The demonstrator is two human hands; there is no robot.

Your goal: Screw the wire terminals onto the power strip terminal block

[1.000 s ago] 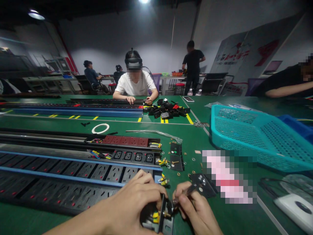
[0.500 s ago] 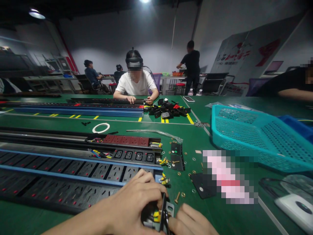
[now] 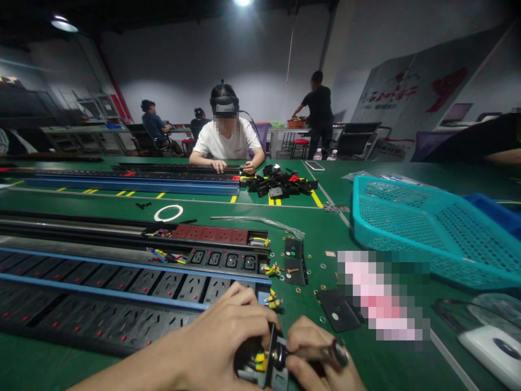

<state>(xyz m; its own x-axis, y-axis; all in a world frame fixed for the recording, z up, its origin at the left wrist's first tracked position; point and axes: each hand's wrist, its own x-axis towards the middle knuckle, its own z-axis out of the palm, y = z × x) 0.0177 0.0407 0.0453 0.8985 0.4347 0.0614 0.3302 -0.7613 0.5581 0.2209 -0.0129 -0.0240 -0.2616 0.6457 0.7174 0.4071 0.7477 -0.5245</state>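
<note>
The left hand (image 3: pixel 226 339) clenches a black metal bracket (image 3: pixel 271 347) with yellow-crimped wires (image 3: pixel 259 358), while the right hand (image 3: pixel 311 347) grasps a small dark-handled tool (image 3: pixel 337 353) against it, above the green tabletop (image 3: pixel 313 304).

Left hand (image 3: pixel 220 339) grips black bracket (image 3: pixel 272 353) with yellow terminals (image 3: pixel 259 358); right hand (image 3: pixel 317 353) holds tool (image 3: pixel 336 353) against it.

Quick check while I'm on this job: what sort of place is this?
Probably a power-strip assembly workshop: long power strips lie along a green workbench, loose washers are scattered beside them, and the left hand grips a metal bracket.
</note>
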